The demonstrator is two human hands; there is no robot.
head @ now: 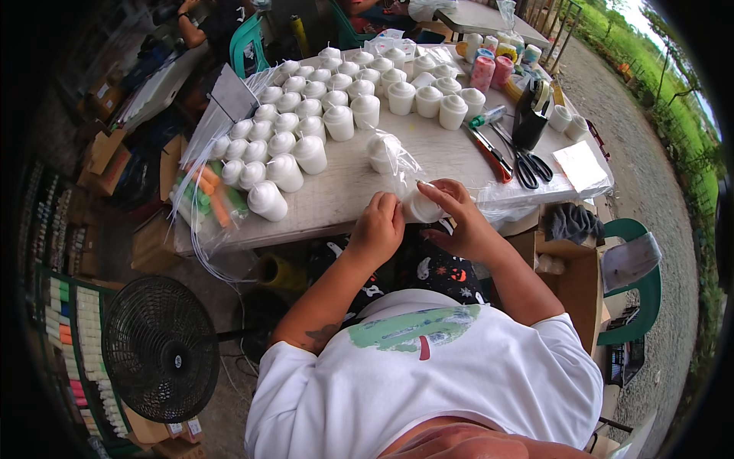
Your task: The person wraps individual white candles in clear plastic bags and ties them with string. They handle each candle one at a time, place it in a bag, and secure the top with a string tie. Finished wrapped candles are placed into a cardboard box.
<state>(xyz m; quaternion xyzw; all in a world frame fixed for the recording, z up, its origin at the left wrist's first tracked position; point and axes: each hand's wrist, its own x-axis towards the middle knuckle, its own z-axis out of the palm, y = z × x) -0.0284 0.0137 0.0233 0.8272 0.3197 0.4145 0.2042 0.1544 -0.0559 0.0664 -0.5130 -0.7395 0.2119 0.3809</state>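
At the near edge of the table, my left hand (379, 226) has its fingertips pinched together at the left side of a white votive candle (425, 207); whether it grips plastic there cannot be told. My right hand (456, 215) curves around the right side of that candle, thumb and fingers apart, with a fingertip near clear plastic wrap above it. Just beyond stands another white candle (381, 152) with clear plastic film (403, 160) beside it. Many white candles with wicks (338, 122) stand in rows farther back on the left.
Scissors (532, 169), a red-and-black utility knife (498, 158) and a black tape dispenser (530, 117) lie right of my hands. Bagged coloured candles (215, 195) are at the table's left corner. A black fan (163, 349) stands lower left; an open cardboard box (565, 287) is lower right.
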